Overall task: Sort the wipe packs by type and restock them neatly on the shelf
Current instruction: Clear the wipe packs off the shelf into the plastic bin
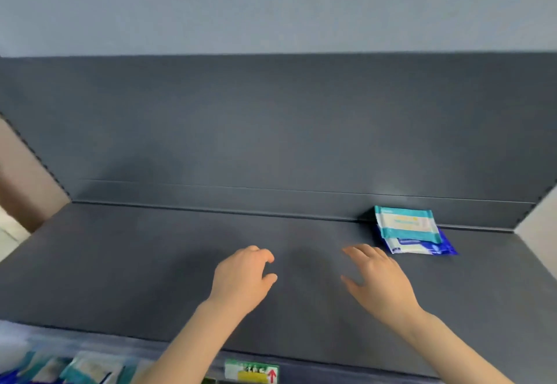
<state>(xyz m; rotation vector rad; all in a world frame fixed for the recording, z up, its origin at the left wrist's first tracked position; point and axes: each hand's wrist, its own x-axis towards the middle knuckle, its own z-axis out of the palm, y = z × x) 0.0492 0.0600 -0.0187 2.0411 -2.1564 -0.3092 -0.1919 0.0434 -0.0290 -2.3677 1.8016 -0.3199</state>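
A dark grey shelf (150,263) fills the view. At its back right a teal-and-white wipe pack (405,222) lies partly on top of a blue-and-white wipe pack (428,246). My left hand (241,278) hovers over the shelf's middle, fingers loosely curled, holding nothing. My right hand (379,278) is just left of the two packs, fingers spread and relaxed, empty and not touching them. More wipe packs (90,368), teal and blue, show blurred below the shelf's front edge at the lower left.
The shelf's dark back panel (271,127) rises behind, with a pale wall above. A price label (253,373) with a red arrow sits on the front edge. Slanted side brackets bound the shelf at both ends.
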